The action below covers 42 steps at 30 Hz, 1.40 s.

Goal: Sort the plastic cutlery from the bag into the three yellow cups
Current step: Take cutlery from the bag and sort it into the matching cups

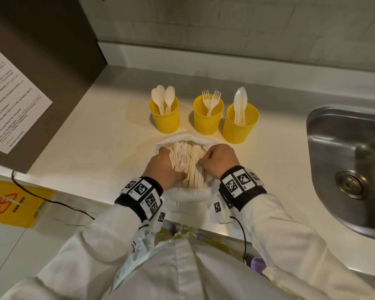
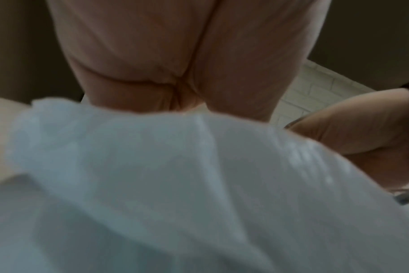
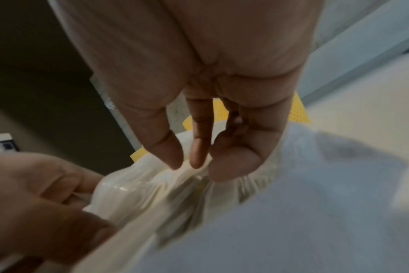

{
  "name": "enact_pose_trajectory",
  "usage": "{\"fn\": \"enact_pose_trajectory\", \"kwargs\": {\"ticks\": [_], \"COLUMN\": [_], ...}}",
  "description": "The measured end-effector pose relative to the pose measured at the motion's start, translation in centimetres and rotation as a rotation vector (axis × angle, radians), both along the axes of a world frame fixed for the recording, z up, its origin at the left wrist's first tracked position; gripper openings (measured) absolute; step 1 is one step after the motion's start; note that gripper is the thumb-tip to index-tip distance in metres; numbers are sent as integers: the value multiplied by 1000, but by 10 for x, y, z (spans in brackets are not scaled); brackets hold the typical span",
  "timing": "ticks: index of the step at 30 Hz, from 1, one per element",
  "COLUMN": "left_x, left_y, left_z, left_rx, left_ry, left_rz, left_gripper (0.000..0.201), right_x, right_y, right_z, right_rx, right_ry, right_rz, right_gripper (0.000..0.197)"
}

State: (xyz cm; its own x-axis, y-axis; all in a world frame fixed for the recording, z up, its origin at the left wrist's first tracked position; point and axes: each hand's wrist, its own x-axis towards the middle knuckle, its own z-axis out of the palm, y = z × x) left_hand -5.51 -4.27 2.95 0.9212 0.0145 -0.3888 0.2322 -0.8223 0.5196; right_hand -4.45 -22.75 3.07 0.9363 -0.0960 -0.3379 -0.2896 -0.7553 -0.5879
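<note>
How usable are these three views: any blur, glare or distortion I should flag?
Head view: sharp, warm light, wide-angle bending at the edges, glare on the sink. Left wrist view: dim and soft, the bag filling the frame out of focus. Right wrist view: blurred, though fingers on cutlery stay readable.

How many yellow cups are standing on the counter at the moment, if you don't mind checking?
3, in a row behind the bag: the left cup holds spoons, the middle cup forks, the right cup what look like knives. None appears hidden.

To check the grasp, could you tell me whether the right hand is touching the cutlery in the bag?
Touching. The right wrist view shows the right hand pinching the cutlery.
</note>
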Motion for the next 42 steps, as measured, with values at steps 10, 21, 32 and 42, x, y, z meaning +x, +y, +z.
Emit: {"fn": "enact_pose_trajectory", "kwargs": {"ticks": [10, 21, 32, 42], "left_x": [6, 4, 3, 8], "left_y": [1, 3, 8, 8], "left_z": [-3, 0, 2, 3], "left_rx": [-44, -43, -150, -31], "left_ry": [20, 29, 88, 70], "left_rz": [15, 54, 89, 21], "left_gripper": [54, 34, 17, 28], "right_x": [9, 12, 11, 9], "right_y": [19, 29, 28, 24], "right_z": [8, 9, 8, 14], "right_rx": [-203, -192, -189, -230], "right_ry": [13, 48, 49, 47], "right_rz": [141, 120, 118, 126], "right_gripper": [40, 38, 34, 29]}}
